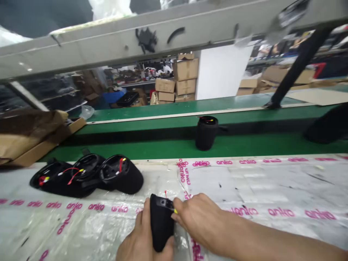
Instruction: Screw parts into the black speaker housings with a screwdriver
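Okay, your left hand point(140, 237) is clamped around a black housing point(162, 230), thumb on one side and fingers on the other. Your right hand point(199, 221) is up at the housing's far end, finger and thumb pinched on a small yellow connector point(175, 211); the exact grip is partly hidden. Both hands are together on this one piece, near you over the tabletop point(261, 190), which has plastic sheeting and pink-printed tape point(281, 212). A short red wire point(165, 194) pokes up beyond the housing.

To your left, three more black housings point(133, 179) sit bunched together, open ends showing, red wires and yellow connectors visible. Past the tabletop edge, another black cylinder point(206, 136) stands upright on the green surface point(152, 145). Far left, you've got a cardboard box point(29, 145); stacked cartons point(186, 78) in back, beside a white panel point(223, 70). Overhead, a pale beam point(108, 47) crosses your view.
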{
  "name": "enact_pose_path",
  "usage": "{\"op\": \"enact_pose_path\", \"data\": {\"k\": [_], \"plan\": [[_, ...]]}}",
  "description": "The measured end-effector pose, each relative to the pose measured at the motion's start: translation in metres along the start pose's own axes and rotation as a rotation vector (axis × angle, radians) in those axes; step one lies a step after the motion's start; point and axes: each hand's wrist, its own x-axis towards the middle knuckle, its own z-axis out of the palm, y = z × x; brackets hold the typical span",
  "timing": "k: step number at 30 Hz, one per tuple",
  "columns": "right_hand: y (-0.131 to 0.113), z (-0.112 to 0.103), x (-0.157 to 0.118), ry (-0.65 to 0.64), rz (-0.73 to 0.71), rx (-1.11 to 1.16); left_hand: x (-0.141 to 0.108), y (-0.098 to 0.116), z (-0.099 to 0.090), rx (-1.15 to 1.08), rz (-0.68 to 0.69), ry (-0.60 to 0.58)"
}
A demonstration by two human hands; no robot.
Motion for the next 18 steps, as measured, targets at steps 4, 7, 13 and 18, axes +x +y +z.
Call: {"op": "enact_pose_path", "data": {"k": [4, 7, 13, 18], "plan": [[0.001, 0.016, 0.007, 0.026, 0.020, -0.028, 0.000, 0.001, -0.001, 0.017, 0.010, -0.018], [0.004, 0.019, 0.009, 0.023, 0.005, -0.012, -0.001, -0.002, 0.000, 0.005, 0.021, 0.002], [-0.001, 0.050, 0.005, 0.207, 0.059, 0.173, -0.005, -0.004, -0.002, -0.169, -0.004, 0.038], [0.010, 0.063, -0.012, 0.512, 0.076, 0.536, -0.018, -0.021, -0.010, -0.520, -0.035, 0.059]]}}
